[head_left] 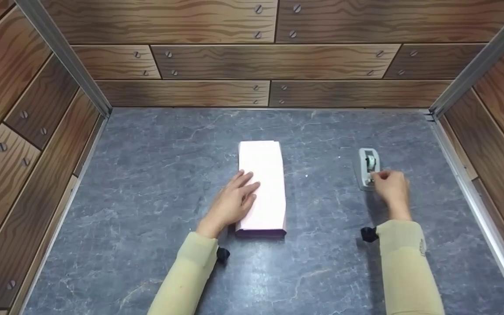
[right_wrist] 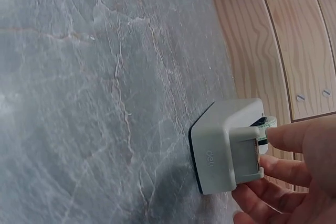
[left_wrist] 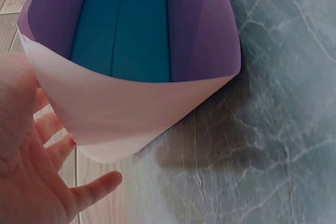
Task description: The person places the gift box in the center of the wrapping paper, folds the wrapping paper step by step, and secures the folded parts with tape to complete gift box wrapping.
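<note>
Currently my left hand (head_left: 232,200) rests spread on the pink wrap (head_left: 266,188), mid-table (head_left: 147,183); my right hand (head_left: 393,188) half-curls at the tape dispenser (right_wrist: 215,153), its hold unclear. A hard pull could drag it.

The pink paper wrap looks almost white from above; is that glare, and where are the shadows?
Head view: the paper wrap looks washed out, probably overexposed, with a glare patch on the tabletop; left wrist view: its outside looks pinker, beside a soft shadow; right wrist view: a dim shadow beside the tape dispenser.
</note>
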The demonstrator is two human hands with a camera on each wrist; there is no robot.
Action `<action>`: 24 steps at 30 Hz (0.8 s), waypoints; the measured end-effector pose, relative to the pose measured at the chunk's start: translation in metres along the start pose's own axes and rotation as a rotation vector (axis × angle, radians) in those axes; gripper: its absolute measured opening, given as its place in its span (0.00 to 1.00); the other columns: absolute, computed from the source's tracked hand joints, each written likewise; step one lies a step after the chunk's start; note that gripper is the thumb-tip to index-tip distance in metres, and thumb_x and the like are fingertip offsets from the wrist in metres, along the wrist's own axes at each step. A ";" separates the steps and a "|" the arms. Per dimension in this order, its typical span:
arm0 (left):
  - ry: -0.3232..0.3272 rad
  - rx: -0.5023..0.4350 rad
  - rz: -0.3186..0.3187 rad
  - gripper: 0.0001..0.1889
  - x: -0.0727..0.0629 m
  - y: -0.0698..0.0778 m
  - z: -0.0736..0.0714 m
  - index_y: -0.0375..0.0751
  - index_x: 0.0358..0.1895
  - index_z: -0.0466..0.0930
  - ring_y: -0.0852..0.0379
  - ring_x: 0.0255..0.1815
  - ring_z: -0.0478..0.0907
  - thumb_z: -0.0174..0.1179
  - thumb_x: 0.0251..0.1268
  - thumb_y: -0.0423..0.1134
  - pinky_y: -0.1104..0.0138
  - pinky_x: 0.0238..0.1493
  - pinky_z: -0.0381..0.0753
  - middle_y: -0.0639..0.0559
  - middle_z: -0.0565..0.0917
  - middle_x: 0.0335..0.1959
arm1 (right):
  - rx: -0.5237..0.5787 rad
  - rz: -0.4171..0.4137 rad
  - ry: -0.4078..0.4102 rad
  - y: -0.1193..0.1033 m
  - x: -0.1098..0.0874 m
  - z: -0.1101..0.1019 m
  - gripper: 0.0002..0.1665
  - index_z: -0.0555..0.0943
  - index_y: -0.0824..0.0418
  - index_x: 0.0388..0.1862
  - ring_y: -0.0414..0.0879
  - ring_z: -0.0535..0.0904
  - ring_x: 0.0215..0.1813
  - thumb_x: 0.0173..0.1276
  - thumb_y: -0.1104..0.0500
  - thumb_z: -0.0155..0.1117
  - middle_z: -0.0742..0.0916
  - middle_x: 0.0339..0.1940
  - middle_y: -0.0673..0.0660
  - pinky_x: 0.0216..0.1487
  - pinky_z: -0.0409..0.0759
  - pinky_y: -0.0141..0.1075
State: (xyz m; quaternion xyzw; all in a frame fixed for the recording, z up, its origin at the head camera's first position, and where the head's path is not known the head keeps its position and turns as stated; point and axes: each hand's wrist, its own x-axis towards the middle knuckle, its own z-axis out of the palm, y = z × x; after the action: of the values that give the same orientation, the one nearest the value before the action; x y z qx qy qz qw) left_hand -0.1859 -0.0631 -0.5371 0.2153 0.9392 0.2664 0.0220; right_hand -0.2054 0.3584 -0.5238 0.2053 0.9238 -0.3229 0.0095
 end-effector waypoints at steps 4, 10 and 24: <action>0.004 0.002 0.004 0.21 0.000 0.000 0.001 0.53 0.67 0.75 0.53 0.78 0.49 0.50 0.75 0.47 0.50 0.71 0.58 0.54 0.63 0.75 | -0.012 0.024 0.003 0.000 0.000 0.001 0.27 0.80 0.72 0.55 0.64 0.78 0.49 0.76 0.49 0.51 0.83 0.51 0.71 0.47 0.77 0.54; 0.007 0.001 0.007 0.20 -0.002 -0.001 0.002 0.52 0.67 0.75 0.52 0.77 0.50 0.51 0.75 0.46 0.46 0.69 0.59 0.53 0.63 0.75 | -0.039 0.019 -0.019 0.002 0.000 0.002 0.26 0.81 0.72 0.54 0.63 0.78 0.47 0.75 0.50 0.52 0.83 0.49 0.71 0.44 0.77 0.53; 0.015 -0.011 0.026 0.20 0.000 0.000 -0.001 0.51 0.67 0.75 0.51 0.77 0.50 0.51 0.75 0.46 0.46 0.70 0.59 0.52 0.64 0.74 | 0.064 0.037 -0.020 0.001 0.006 -0.003 0.24 0.79 0.72 0.55 0.61 0.77 0.49 0.74 0.54 0.50 0.82 0.52 0.71 0.48 0.75 0.51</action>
State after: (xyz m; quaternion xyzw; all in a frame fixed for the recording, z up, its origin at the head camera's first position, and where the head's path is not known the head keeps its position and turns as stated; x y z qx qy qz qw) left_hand -0.1861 -0.0638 -0.5368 0.2254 0.9350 0.2735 0.0126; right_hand -0.2098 0.3631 -0.5231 0.2192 0.9090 -0.3540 0.0182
